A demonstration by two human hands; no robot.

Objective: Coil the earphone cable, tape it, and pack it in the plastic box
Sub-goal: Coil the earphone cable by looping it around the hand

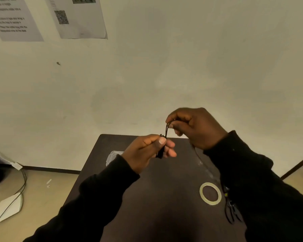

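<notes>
A thin black earphone cable [166, 130] runs taut between my two hands above the dark table [164, 198]. My left hand [150, 151] pinches its lower end, a small black part sticking out under the fingers. My right hand [194, 127] grips the upper strands in a closed fist; more cable trails from it down to the right, along the table toward the scissors. The clear plastic box [113, 157] sits at the table's far left, partly hidden by my left wrist. A ring of clear tape [210, 193] lies flat on the table's right side.
Black-handled scissors [232, 212] lie at the table's right edge, under my right sleeve. The table's far edge meets a plain wall with two printed sheets [77, 16] at top left. On the floor to the left lie a white object [9, 206] and loose wires.
</notes>
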